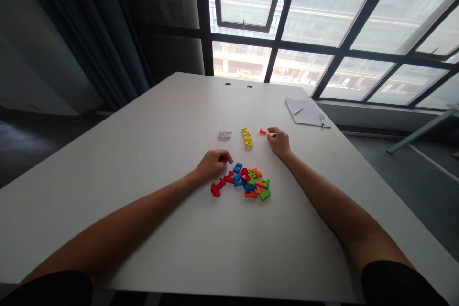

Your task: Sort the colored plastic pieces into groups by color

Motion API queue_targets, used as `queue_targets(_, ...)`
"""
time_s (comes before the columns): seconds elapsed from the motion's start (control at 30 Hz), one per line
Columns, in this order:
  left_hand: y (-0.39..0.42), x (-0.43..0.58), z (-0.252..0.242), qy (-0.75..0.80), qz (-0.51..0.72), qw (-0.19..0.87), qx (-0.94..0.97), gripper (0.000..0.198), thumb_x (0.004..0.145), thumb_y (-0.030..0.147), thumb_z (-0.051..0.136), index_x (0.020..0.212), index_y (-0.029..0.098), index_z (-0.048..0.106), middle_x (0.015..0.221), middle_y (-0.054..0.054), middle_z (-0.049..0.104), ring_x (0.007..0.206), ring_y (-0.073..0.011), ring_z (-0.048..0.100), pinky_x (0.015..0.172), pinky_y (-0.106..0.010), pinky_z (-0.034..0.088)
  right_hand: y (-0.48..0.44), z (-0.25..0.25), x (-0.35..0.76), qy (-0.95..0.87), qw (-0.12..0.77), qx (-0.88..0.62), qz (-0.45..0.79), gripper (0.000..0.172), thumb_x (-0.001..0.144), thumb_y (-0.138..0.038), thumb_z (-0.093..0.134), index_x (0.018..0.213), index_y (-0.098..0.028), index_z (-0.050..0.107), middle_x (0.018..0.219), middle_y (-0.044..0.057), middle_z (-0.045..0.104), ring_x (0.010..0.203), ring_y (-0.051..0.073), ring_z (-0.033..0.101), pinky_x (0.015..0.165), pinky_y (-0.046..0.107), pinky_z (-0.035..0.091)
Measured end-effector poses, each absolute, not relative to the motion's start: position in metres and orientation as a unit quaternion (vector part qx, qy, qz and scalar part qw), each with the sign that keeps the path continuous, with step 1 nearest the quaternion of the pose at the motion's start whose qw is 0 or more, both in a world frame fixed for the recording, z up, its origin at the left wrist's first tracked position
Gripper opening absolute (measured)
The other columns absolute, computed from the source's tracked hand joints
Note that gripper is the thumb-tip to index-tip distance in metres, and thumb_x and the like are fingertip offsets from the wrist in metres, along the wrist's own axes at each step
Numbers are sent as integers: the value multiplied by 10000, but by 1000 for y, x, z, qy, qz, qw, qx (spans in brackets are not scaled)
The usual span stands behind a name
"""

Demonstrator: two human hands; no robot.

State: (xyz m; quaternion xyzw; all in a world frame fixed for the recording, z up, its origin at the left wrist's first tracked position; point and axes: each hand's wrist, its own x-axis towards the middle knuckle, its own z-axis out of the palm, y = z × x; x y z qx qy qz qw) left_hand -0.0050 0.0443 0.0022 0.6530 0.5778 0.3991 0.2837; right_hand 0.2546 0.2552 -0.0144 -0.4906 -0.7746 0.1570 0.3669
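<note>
A heap of colourful plastic letter pieces (249,182) in blue, orange, green and red lies on the white table (179,239) in front of me. My left hand (213,164) sits curled at the heap's left side, just above a red letter piece (216,188), and its closed fingers hide whether anything is inside. My right hand (278,142) rests on the table with loosely bent fingers, nearly touching a small orange piece (263,131). Yellow letter pieces (247,137) stand in a short row to its left, and beyond them lie white letter pieces (224,135).
A sheet of paper (304,112) with a pen (325,121) and a second pen (298,111) lies at the far right of the table. Two small holes (238,85) mark the far edge. Large windows rise behind the table, with a dark curtain (107,33) at the left.
</note>
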Motion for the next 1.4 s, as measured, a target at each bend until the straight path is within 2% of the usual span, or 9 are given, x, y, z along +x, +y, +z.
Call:
queue_targets(0.1, 44, -5, 3, 578, 399, 284, 653, 275, 714, 163, 515, 813, 187, 771, 868, -51, 794, 800, -201, 716, 714, -282, 533, 227, -14, 263, -779, 357, -480, 187, 227, 881, -245, 629, 1046, -218, 782, 945, 60, 815, 828, 217, 734, 877, 361, 584)
queue_targets(0.2, 44, -5, 4, 578, 397, 284, 654, 279, 720, 164, 512, 818, 188, 773, 878, -51, 796, 814, -203, 718, 727, -283, 530, 191, -8, 273, -809, 305, -444, 235, 186, 885, -276, 644, 977, -238, 801, 910, 42, 809, 850, 218, 739, 850, 351, 578)
queue_targets(0.37, 42, -4, 5, 588, 390, 263, 657, 299, 731, 172, 501, 840, 185, 779, 863, -41, 783, 733, -179, 669, 657, -268, 482, 143, 11, 287, -839, 201, -369, 346, 218, 898, -345, 694, 1047, -243, 816, 950, 45, 814, 833, 208, 738, 765, 321, 573)
queue_targets(0.47, 41, -3, 5, 600, 384, 234, 662, 309, 758, 196, 519, 897, 185, 795, 814, -28, 760, 680, -166, 621, 644, -266, 466, 130, 22, 290, -855, 157, -328, 371, 217, 885, -342, 731, 1065, -263, 822, 959, 34, 814, 853, 204, 741, 758, 305, 568)
queue_targets(0.63, 39, -3, 8, 617, 372, 212, 660, 304, 798, 217, 540, 938, 185, 807, 739, -13, 718, 620, -155, 572, 618, -266, 442, 131, 24, 290, -884, 154, -307, 318, 204, 889, -283, 709, 1055, -273, 828, 967, 30, 810, 864, 205, 736, 773, 309, 568)
queue_targets(0.87, 39, -2, 9, 620, 370, 224, 654, 294, 807, 226, 547, 933, 186, 810, 720, -8, 699, 593, -147, 543, 581, -259, 413, 162, 11, 299, -897, 220, -331, 193, 216, 937, -202, 633, 1044, -235, 817, 1010, 67, 793, 781, 199, 703, 758, 331, 560)
queue_targets(1.07, 39, -1, 10, 618, 369, 229, 655, 297, 797, 234, 545, 924, 187, 808, 708, -7, 687, 607, -149, 543, 613, -269, 426, 203, -5, 293, -882, 280, -363, 106, 241, 992, -210, 600, 1037, -234, 836, 1058, 85, 762, 815, 195, 698, 806, 324, 543)
queue_targets(1.27, 39, -3, 10, 615, 370, 232, 657, 295, 799, 242, 545, 924, 183, 805, 724, -11, 697, 608, -146, 532, 614, -267, 425, 237, -9, 277, -893, 257, -367, 46, 267, 1017, -185, 596, 1114, -242, 839, 1110, 93, 761, 922, 214, 712, 848, 309, 524)
queue_targets(1.4, 38, -3, 9, 615, 370, 238, 655, 296, 794, 242, 546, 922, 173, 803, 729, -7, 693, 609, -138, 527, 599, -258, 407, 250, -8, 269, -892, 241, -382, 13, 258, 1031, -189, 591, 1065, -248, 840, 1121, 78, 772, 947, 210, 710, 847, 298, 504)
